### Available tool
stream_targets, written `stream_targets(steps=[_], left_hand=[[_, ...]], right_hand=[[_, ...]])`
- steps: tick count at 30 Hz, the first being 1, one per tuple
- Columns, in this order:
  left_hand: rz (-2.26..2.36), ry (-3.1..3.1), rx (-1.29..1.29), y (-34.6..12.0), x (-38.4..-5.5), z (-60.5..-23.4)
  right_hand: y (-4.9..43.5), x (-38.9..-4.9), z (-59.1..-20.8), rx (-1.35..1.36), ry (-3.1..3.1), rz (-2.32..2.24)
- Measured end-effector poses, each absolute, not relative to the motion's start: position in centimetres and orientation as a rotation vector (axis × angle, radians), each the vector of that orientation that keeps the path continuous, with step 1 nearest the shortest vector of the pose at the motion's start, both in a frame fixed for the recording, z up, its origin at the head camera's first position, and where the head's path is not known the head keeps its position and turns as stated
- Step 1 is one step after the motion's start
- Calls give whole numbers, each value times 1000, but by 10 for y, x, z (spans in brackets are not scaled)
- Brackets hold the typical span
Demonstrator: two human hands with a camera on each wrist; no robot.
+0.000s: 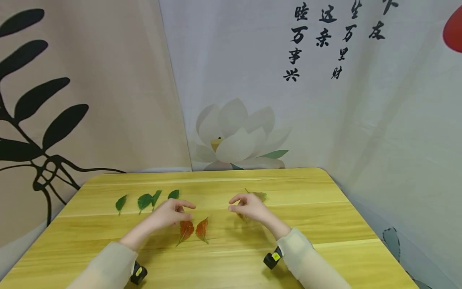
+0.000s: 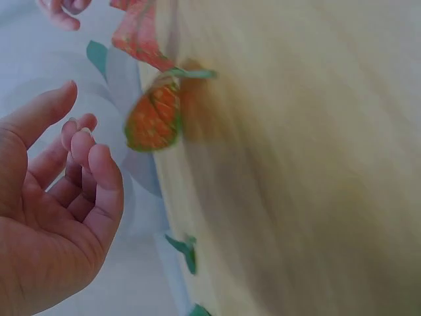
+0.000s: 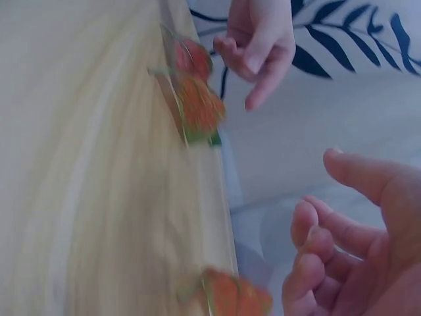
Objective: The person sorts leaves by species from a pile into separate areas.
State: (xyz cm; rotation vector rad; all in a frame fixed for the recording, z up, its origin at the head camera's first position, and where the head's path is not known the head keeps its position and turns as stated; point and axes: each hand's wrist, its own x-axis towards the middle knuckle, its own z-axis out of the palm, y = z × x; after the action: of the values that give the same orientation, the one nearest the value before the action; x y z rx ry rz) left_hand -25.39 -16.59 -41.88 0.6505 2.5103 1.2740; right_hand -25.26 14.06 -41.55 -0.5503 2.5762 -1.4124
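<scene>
My left hand [image 1: 167, 212] hovers over the table with loosely bent fingers and nothing in them. Just beside it lie two red leaves, one [image 1: 186, 230] close to the fingers and another [image 1: 202, 229] slightly right. Across from it, my right hand [image 1: 250, 206] is also raised and holds nothing, its thumb and fingertips apart. Beneath the right hand an orange-red leaf [image 1: 241, 216] is mostly hidden; a yellowish-green leaf [image 1: 260, 196] shows behind the knuckles. In the right wrist view, an orange leaf [image 3: 237, 296] lies left of the right hand's fingers.
Several green leaves, among them a leftmost one [image 1: 121, 203] and a rounder one [image 1: 144, 201], lie toward the table's back left. The wooden table [image 1: 231, 257] ends at a printed curtain [image 1: 231, 80]. A black camera [image 1: 272, 258] sits at the right wrist.
</scene>
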Motion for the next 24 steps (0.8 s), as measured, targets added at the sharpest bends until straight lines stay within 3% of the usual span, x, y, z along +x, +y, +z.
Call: stream_targets(steps=[9, 24], left_hand=[[1280, 2490, 689, -125, -269, -403], [1107, 2555, 833, -53, -307, -388]], right_hand=[[174, -260, -432, -346, 2651, -1504], [164, -274, -459, -327, 2682, -1414]])
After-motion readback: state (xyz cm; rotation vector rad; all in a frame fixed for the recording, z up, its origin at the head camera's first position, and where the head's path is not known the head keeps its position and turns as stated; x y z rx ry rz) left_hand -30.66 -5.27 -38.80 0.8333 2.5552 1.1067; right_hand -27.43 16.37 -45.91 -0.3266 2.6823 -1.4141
